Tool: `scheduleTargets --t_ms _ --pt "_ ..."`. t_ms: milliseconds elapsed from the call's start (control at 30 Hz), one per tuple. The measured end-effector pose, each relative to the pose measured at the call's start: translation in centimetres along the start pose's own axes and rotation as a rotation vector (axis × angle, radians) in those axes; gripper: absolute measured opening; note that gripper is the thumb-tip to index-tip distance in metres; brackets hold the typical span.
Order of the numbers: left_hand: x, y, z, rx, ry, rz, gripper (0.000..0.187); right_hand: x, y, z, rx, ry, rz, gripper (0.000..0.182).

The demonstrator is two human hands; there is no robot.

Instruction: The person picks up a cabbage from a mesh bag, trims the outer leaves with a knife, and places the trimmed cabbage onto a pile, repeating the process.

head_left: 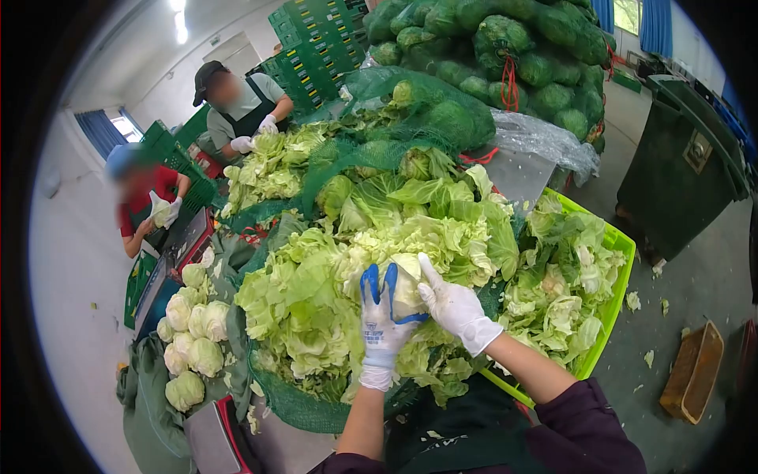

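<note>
My left hand (384, 320), in a white glove with blue fingertips, grips the left and lower side of a pale cabbage head (407, 286). My right hand (458, 308), in a thin white glove, closes on the same head from the right. The cabbage is held between both palms above a big heap of loose green leaves (300, 292). Part of its surface is hidden by my fingers. Green netting (292, 407) lies under the heap. To the left, several trimmed cabbages (207, 357) sit together on green cloth.
A bright green bin (620, 276) of leaves stands right of the heap. Netted cabbages (505, 55) are stacked behind. Two people work at the left, one in a black cap (249, 110), one in red (150, 197). A dark wheeled bin (671, 174) and brown crate (693, 371) are at right.
</note>
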State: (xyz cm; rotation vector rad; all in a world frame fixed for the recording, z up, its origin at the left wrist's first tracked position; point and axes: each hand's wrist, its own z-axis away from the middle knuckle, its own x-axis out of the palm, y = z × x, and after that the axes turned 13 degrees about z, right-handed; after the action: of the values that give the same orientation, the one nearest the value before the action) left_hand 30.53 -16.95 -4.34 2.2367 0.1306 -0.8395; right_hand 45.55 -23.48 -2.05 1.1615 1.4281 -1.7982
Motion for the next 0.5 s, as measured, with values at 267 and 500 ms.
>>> scheduleTargets --t_ms 267,500 --pt "0.3 0.9 0.7 0.007 0.005 -0.08 0.099 -2.0 3.0 -1.8 0.081 0.108 -0.004 0.045" --pt "1.0 2.1 0.7 0.028 -0.026 -0.148 0.097 -1.4 1.0 -1.4 0.019 -0.054 -0.052 0.054"
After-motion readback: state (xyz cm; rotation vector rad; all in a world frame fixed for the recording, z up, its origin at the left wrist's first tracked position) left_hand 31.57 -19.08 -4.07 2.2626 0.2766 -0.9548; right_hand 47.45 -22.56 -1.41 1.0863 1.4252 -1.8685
